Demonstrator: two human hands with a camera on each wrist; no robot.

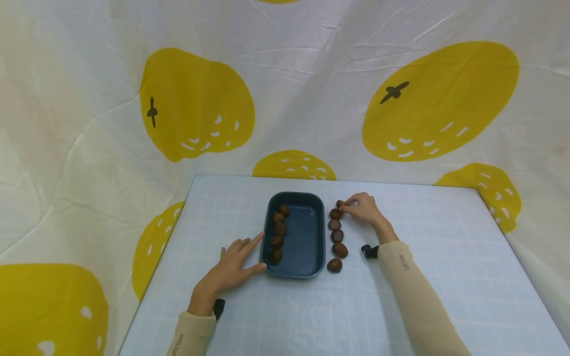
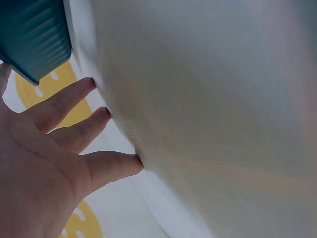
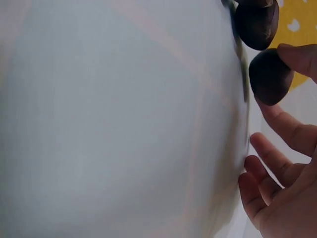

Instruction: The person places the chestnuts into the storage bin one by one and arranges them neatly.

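Note:
A dark blue rectangular tray lies on the table, with a column of several brown chestnuts along its left inner side. My left hand is spread at the tray's left edge, its index finger and thumb at the rim. In the left wrist view, other fingertips rest on the table below the tray's ribbed wall. Right of the tray runs a second column of chestnuts. At its far end, my right hand pinches the farthest chestnut between thumb and index finger, close to the neighbouring chestnut.
The table has a pale blue checked cover. Behind it hangs a white cloth printed with yellow fruit. A dark wrist device shows at the right wrist, and another at the left.

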